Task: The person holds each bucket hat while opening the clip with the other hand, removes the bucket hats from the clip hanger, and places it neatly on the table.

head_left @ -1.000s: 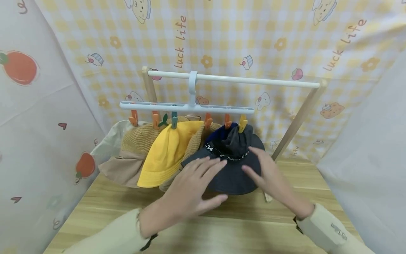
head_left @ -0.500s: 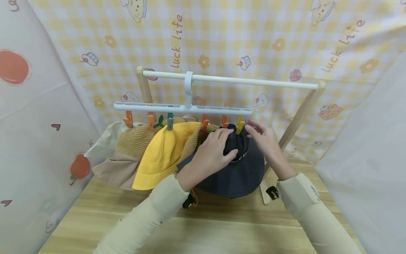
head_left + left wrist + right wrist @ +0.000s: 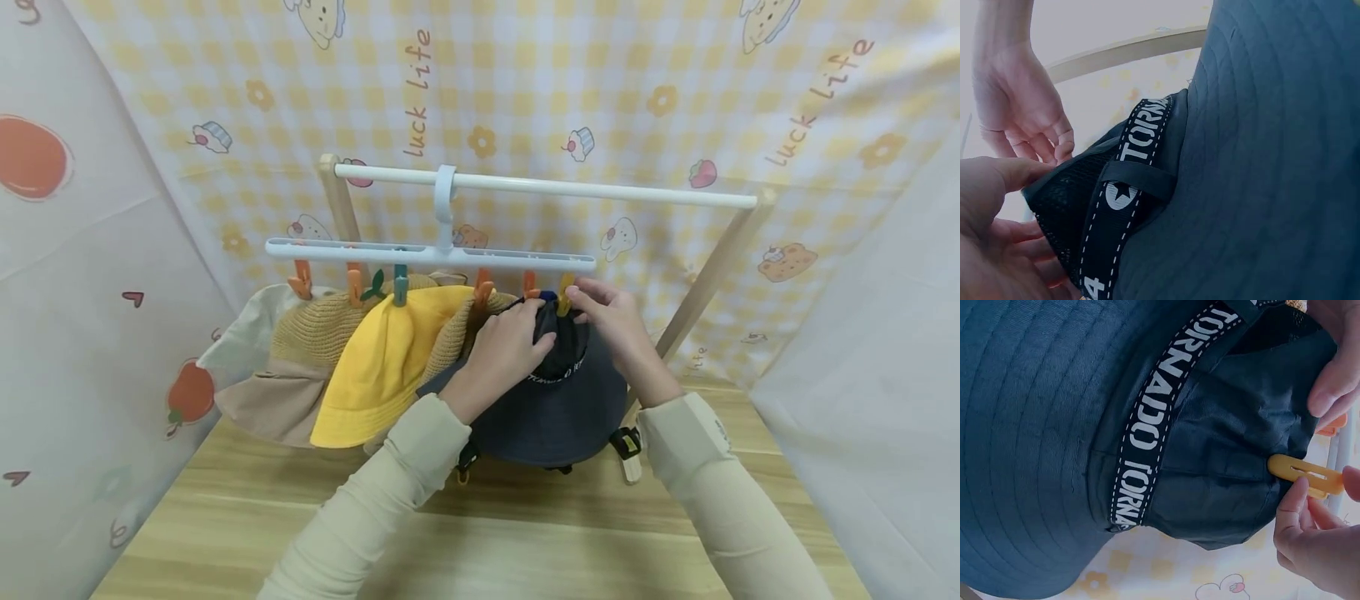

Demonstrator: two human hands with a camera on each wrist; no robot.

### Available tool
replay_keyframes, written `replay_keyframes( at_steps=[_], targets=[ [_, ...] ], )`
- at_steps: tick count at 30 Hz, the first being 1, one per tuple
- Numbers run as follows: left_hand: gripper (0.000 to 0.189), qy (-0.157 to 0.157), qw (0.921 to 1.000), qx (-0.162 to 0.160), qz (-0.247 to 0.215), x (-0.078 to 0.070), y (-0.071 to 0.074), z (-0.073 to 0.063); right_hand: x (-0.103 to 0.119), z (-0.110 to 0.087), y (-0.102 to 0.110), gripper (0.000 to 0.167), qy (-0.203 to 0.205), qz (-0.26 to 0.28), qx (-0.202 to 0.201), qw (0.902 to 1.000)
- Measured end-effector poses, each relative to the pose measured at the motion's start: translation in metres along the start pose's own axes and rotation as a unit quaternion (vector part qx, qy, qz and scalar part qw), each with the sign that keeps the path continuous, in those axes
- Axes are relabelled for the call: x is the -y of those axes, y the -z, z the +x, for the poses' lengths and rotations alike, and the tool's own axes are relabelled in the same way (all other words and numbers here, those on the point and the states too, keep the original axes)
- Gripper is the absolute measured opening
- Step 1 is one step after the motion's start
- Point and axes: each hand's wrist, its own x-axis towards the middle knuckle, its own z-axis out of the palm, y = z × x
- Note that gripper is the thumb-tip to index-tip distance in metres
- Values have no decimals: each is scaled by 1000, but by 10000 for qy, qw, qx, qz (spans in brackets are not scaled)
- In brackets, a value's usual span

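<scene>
A dark wide-brimmed bucket hat (image 3: 551, 421) with a white-lettered band hangs from a yellow clothes clip (image 3: 566, 297) at the right end of a pale blue clip hanger (image 3: 510, 260). My left hand (image 3: 501, 354) holds its crown, thumb on the near side and fingers behind, as the left wrist view shows. My right hand (image 3: 618, 329) pinches the yellow clip between thumb and fingers. In the right wrist view the clip (image 3: 1300, 472) still bites the top of the crown, and the left fingertips (image 3: 1329, 394) lie just beside it.
Left of the dark hat hang a yellow hat (image 3: 375, 367), a straw hat (image 3: 318, 329) and a pale hat (image 3: 251, 325), below orange and green clips. The hanger hooks over a white rail (image 3: 585, 190) on a wooden stand (image 3: 701, 287). Wooden tabletop (image 3: 300, 533) lies beneath.
Both hands have risen from in front of the brim to the crown. My left hand has taken hold of the crown, and my right fingers have closed onto the yellow clip.
</scene>
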Motion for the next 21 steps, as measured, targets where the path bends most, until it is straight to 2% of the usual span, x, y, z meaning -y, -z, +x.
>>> replay_keyframes(
  at_steps=[6,9,15,21],
  targets=[
    [40,195,9997,57,168,0,-5,3,-1,-1,0,57,22,-38,125,9999],
    [37,215,9997,-20,145,1,-5,2,-2,-2,1,57,66,-133,158,9998],
    [29,86,9996,-278,-49,2,-6,-2,-4,-4,4,55,83,-384,193,9990],
    [27,-84,9990,-428,-2,3,-9,-5,-6,-7,6,55,22,-728,175,9972]
  ],
)
